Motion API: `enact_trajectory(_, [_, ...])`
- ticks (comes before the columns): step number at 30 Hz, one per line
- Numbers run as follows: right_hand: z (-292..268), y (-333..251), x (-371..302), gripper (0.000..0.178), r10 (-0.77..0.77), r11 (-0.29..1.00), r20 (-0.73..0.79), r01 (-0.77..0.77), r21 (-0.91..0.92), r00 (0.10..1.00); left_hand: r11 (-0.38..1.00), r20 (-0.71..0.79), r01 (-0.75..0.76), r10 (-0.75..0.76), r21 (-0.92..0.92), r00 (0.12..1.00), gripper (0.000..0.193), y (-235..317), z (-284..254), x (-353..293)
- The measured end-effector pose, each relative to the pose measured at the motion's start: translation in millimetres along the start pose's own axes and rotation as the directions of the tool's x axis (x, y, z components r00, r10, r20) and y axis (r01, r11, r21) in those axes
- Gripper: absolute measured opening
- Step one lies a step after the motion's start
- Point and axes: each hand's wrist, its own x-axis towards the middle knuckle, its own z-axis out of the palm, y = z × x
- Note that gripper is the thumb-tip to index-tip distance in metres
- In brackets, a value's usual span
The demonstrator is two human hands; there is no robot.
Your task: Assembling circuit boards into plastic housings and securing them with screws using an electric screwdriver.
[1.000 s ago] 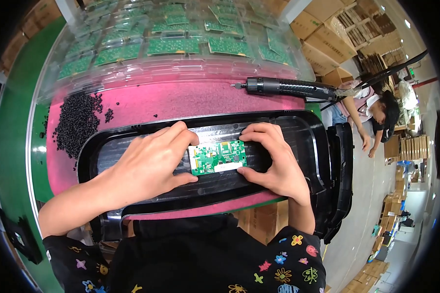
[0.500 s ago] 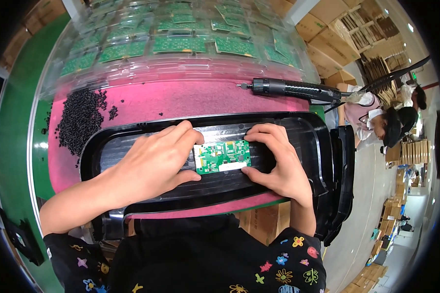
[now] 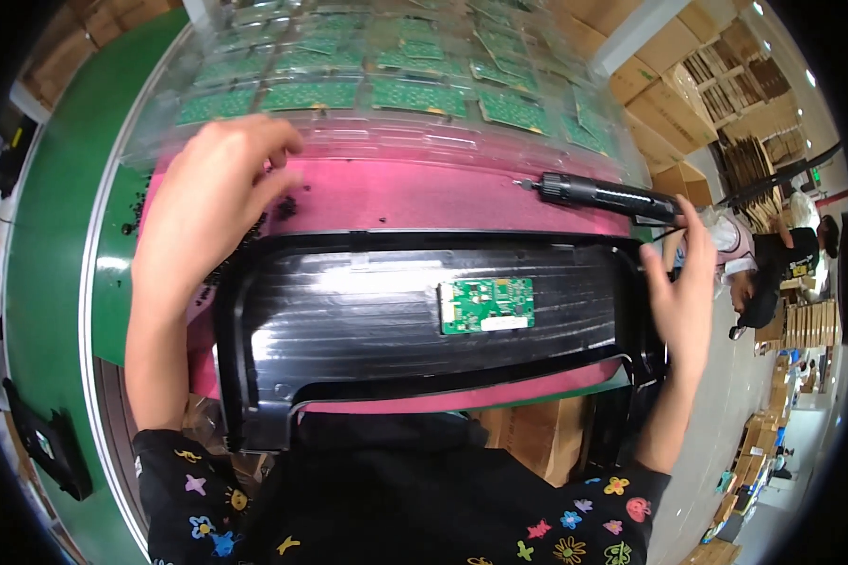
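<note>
A green circuit board lies flat inside a long black plastic housing, right of its middle, with neither hand on it. My left hand is over the heap of small black screws, hiding most of it. Its thumb and fingers are apart, and nothing shows between them. Past the housing's right end, my right hand has its fingers spread, the tips at the rear end of a black electric screwdriver. Whether they touch it I cannot tell. The screwdriver lies on the pink mat, bit pointing left.
Clear plastic trays holding several green circuit boards stand along the far side. Another black plastic part is at the far left. Cardboard boxes are stacked at the right, with people farther off.
Both hands have let go of the circuit board, leaving it in the housing. My left hand has moved left and away to the screws; my right hand has moved right to the screwdriver.
</note>
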Motion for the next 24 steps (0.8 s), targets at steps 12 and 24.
enact_trajectory(12, [53, 14, 58, 0.053, 0.322, 0.588, -0.235, 0.000, 0.809, 0.917, 0.993, 0.269, 0.017, 0.016, -0.118, 0.963, 0.029, -34, 21, -3])
enact_trajectory(24, [51, -85, 70, 0.042, 0.181, -0.363, -0.014, 0.080, 0.928, 0.983, 0.990, 0.208, 0.118, -0.100, -0.076, 0.973, 0.018, -24, 22, -1])
